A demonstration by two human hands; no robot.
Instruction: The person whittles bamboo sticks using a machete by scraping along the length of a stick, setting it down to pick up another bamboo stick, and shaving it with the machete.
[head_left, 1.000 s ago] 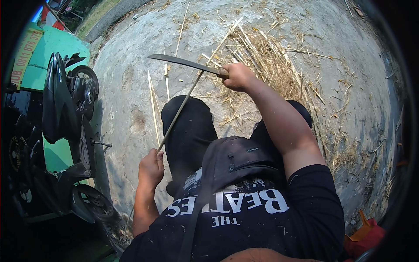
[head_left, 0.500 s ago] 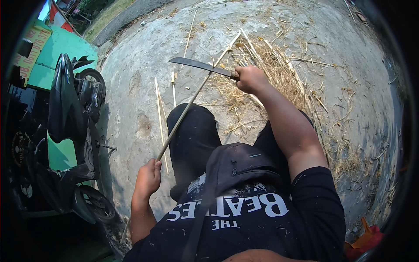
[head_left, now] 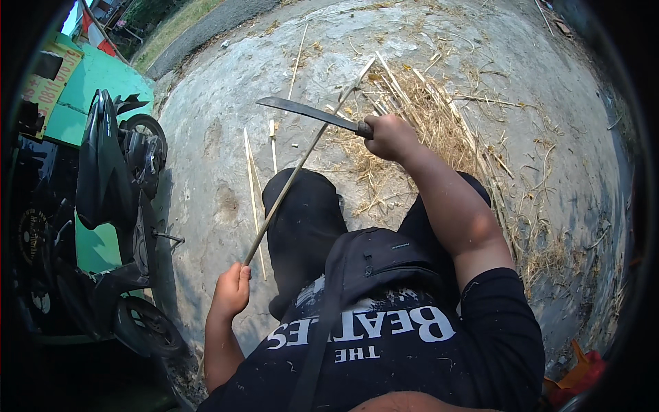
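My left hand [head_left: 231,290] is closed round the near end of a long, thin wooden stick [head_left: 281,200], probably bamboo. The stick slants up and away to the right, past my left knee, and its far end is pale. My right hand [head_left: 391,137] grips the dark handle of a machete [head_left: 305,110]. The long grey blade points left and lies across the upper part of the stick, seemingly touching it. Beyond and right of the blade, a heap of dry shavings [head_left: 425,113] covers the ground, with pale split strips among it.
At the left a black motorbike [head_left: 110,172] stands beside a green panel [head_left: 96,72]. Several thin strips [head_left: 250,172] lie on the rough concrete ground [head_left: 206,89] left of my knees. A black bag [head_left: 384,261] rests on my lap. Something red and orange [head_left: 580,374] is at the lower right.
The machete and my right hand have shifted slightly nearer to me and to the left along the stick. My left hand has moved slightly nearer to me, still holding the stick.
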